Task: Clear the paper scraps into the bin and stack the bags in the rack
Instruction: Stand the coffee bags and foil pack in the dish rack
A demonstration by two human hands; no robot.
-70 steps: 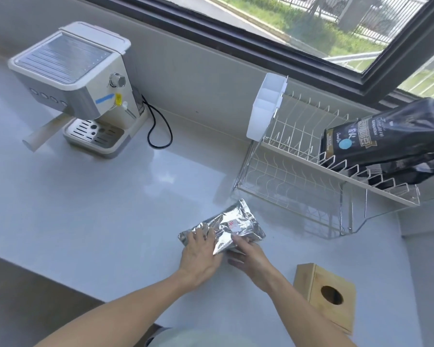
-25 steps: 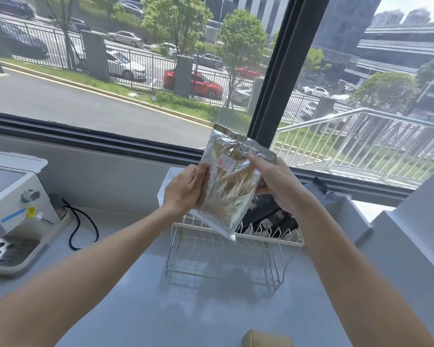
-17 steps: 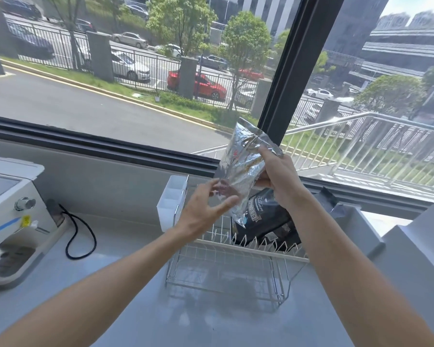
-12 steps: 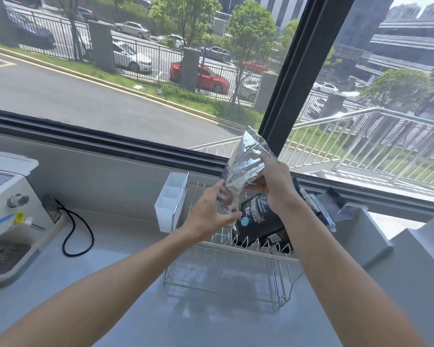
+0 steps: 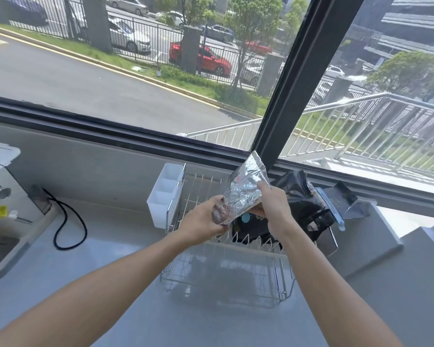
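Note:
A crinkled silver foil bag (image 5: 246, 190) is held tilted just above the left part of the white wire rack (image 5: 226, 269). My left hand (image 5: 203, 221) grips its lower end and my right hand (image 5: 273, 206) grips its right side. Black bags (image 5: 303, 211) lie in the rack's upper tier, right of the foil bag and partly hidden behind my right hand. No paper scraps or bin are in view.
A white cutlery holder (image 5: 164, 195) hangs on the rack's left end. A coffee machine (image 5: 0, 211) with a black cable (image 5: 68, 226) stands at the far left. A raised grey ledge (image 5: 376, 236) sits right of the rack, under the window.
Both hands lifted the foil bag off the counter, raised it, then lowered it toward the rack. My left hand let go briefly and now grips the bag's lower end again.

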